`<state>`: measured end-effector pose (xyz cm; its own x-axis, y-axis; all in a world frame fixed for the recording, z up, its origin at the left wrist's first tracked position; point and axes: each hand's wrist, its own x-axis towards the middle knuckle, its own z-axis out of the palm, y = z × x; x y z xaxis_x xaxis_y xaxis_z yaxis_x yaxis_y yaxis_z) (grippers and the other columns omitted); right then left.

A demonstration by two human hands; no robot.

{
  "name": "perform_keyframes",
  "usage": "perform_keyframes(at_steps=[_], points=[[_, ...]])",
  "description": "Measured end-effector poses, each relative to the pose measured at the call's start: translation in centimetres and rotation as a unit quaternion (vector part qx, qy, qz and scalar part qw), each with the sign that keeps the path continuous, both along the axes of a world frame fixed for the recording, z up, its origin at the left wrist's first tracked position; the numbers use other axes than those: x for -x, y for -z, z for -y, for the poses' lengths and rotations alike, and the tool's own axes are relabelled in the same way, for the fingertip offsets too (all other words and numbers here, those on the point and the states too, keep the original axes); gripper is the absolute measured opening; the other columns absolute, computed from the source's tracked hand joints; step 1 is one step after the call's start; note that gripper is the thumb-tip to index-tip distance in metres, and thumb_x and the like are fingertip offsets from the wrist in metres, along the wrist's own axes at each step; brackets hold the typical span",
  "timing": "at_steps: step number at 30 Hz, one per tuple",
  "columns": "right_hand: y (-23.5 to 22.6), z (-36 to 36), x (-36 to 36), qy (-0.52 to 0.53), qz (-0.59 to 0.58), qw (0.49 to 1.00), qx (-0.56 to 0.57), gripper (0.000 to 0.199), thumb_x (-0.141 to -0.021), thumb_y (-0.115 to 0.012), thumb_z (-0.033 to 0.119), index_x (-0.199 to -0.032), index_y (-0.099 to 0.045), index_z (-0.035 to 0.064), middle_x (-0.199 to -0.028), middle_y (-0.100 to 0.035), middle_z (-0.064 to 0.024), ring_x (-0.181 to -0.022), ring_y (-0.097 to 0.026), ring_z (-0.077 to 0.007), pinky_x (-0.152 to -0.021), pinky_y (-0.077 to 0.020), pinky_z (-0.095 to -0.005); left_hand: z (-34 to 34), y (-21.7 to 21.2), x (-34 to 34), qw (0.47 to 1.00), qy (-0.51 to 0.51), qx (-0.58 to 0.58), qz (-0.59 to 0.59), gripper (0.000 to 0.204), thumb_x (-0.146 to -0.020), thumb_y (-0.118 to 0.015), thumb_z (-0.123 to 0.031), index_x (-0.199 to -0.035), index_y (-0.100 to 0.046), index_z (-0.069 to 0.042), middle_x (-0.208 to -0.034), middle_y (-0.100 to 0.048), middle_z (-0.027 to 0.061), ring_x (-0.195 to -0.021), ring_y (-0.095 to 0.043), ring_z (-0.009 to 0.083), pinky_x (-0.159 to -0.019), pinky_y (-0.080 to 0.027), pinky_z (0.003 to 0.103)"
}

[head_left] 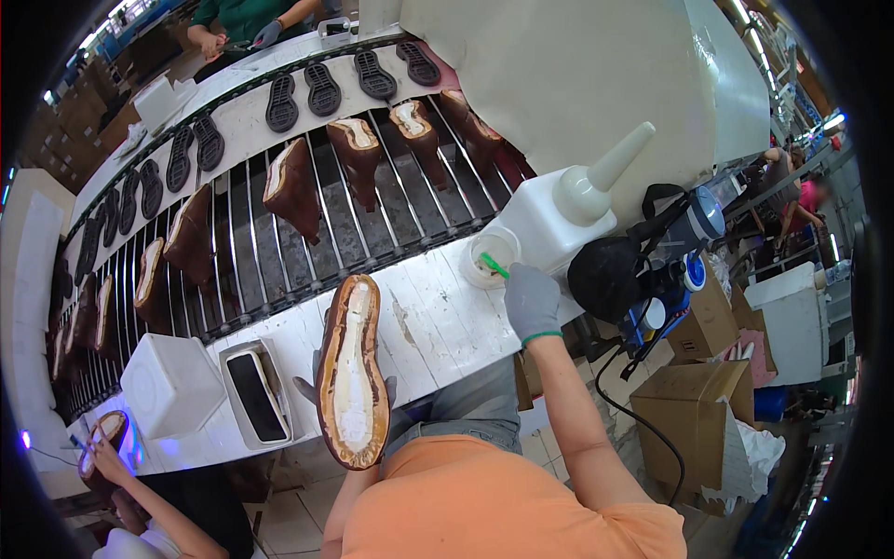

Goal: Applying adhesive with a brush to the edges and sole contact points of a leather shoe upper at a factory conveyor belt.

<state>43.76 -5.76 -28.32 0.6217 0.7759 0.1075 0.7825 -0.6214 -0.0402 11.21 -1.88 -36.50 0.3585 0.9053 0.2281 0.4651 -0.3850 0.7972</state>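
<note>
My left hand (306,387), in a grey glove, grips a brown shoe upper (355,391) from beneath. Its underside faces up, with a pale centre and a tan rim, and it hides most of that hand. My right hand (533,303), gloved in grey with a green cuff, is closed on a green-handled brush (494,266). The brush's lower end is inside a small translucent cup (471,273) on the white bench's edge; its tip is hard to make out. Right behind the cup stands a white squeeze bottle (565,207) with a long nozzle.
Beyond the bench (419,321), a rack of metal rods (244,233) carries several brown uppers (291,191). Black soles (323,89) line the far strip. A phone (258,396) lies in a white tray. Co-workers' hands (110,458) show at lower left and top. Cardboard boxes (684,419) stand at right.
</note>
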Motion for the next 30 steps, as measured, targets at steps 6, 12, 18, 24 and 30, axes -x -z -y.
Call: perform_keyframes(at_steps=[6, 12, 18, 24, 30], points=[[-1.2, 1.7, -3.7, 0.005, -0.334, 0.937, -0.103, 0.020, -0.086, -0.064, 0.019, -0.084, -0.073, 0.0001, -0.073, -0.071, -0.0113, -0.056, -0.061, -0.0178, -0.051, -0.0454, -0.0325, -0.5, -0.1, 0.1, 1.000, 0.005, 0.005, 0.022, 0.081, -0.087, -0.069, -0.040, -0.151, -0.029, -0.009, -0.150, -0.040, 0.0099, -0.141, -0.032, 0.0269, -0.119, -0.016, 0.040], [0.1, 3.7, -2.7, 0.135, -0.609, 0.733, -0.271, 0.026, -0.093, -0.063, 0.023, -0.097, -0.073, -0.0001, -0.073, -0.069, -0.0051, -0.048, -0.043, -0.0028, -0.042, -0.0292, -0.0203, -0.5, -1.0, -0.6, 0.997, -0.012, -0.001, 0.073, 0.081, -0.086, -0.070, -0.039, -0.150, -0.029, -0.009, -0.150, -0.040, 0.0104, -0.140, -0.032, 0.0275, -0.119, -0.015, 0.042], [-2.9, 0.7, -1.1, 0.075, -0.700, 0.630, -0.328, 0.031, -0.098, -0.056, 0.019, -0.118, -0.064, -0.0035, -0.082, -0.069, -0.0056, -0.054, -0.045, -0.0022, -0.046, -0.0304, -0.0171, -1.7, -2.6, -2.5, 0.973, -0.075, -0.113, 0.185, 0.081, -0.086, -0.071, -0.039, -0.149, -0.029, -0.009, -0.149, -0.041, 0.0108, -0.140, -0.033, 0.0281, -0.119, -0.015, 0.043], [-8.8, -2.5, 6.6, -0.140, -0.645, 0.697, -0.280, 0.019, -0.088, -0.062, 0.009, -0.098, -0.073, -0.0004, -0.081, -0.069, -0.0025, -0.064, -0.051, -0.0033, -0.055, -0.0384, -0.0189, -2.2, -3.5, -3.5, 0.954, -0.061, -0.211, 0.206, 0.082, -0.085, -0.071, -0.038, -0.149, -0.029, -0.009, -0.148, -0.041, 0.0113, -0.139, -0.034, 0.0287, -0.119, -0.015, 0.045], [-9.3, -0.5, 12.9, -0.219, -0.656, 0.697, -0.187, 0.019, -0.080, -0.069, -0.002, -0.098, -0.075, 0.0001, -0.084, -0.069, -0.0048, -0.070, -0.057, -0.0086, -0.062, -0.0435, -0.0228, -1.1, -2.8, -3.8, 0.944, -0.060, -0.253, 0.204, 0.082, -0.084, -0.072, -0.038, -0.148, -0.029, -0.010, -0.148, -0.041, 0.0118, -0.139, -0.035, 0.0293, -0.119, -0.015, 0.046]])
